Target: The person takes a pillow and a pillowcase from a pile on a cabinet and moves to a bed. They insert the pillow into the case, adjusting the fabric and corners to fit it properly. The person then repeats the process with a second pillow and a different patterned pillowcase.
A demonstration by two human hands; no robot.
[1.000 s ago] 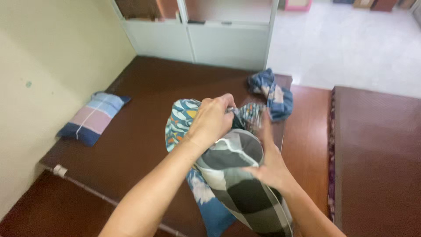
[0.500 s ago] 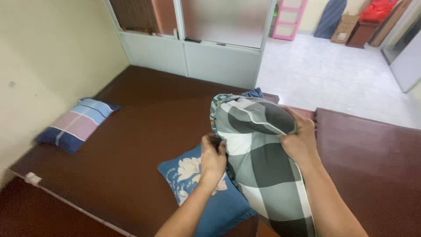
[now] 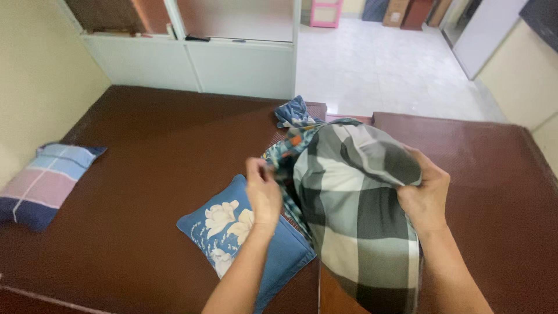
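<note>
View swung right: brown mattress (image 3: 145,151), tiled floor (image 3: 378,64) beyond.

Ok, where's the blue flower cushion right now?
The blue flower cushion lies flat on the brown mat, low in the head view and just under the left hand, left of the checked pillow that the right hand grips.

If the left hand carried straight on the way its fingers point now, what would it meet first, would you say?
Probably the crumpled blue patterned cloth beyond the left hand, which pinches the colourful patterned fabric beside the grey checked pillow; depth is unclear.
</note>
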